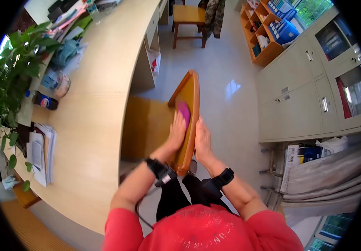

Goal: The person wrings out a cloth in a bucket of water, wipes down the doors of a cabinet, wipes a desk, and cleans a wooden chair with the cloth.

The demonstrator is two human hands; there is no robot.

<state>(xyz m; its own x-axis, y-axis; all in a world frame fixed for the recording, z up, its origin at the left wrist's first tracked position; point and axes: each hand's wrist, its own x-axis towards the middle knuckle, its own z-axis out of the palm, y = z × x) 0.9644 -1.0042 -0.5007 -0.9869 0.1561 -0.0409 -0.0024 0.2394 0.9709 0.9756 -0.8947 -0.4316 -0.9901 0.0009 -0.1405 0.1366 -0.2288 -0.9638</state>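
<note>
A wooden chair with an orange-brown backrest [193, 90] stands in front of me, its seat [147, 125] partly under the desk. My left hand [177, 133] presses a purple cloth [183, 112] against the inner face of the backrest, fingers stretched out over it. On the outer side of the backrest, my right hand [202, 140] lies flat against the wood with its fingers extended and no object in it. Both wrists wear black bands.
The long desk [92, 108] on the left bears a plant [15, 75], a dark bottle [45, 101], a jar [62, 85] and papers [42, 154]. Another chair [188, 14] stands ahead. Grey cabinets [293, 100] and an orange shelf [258, 35] line the right.
</note>
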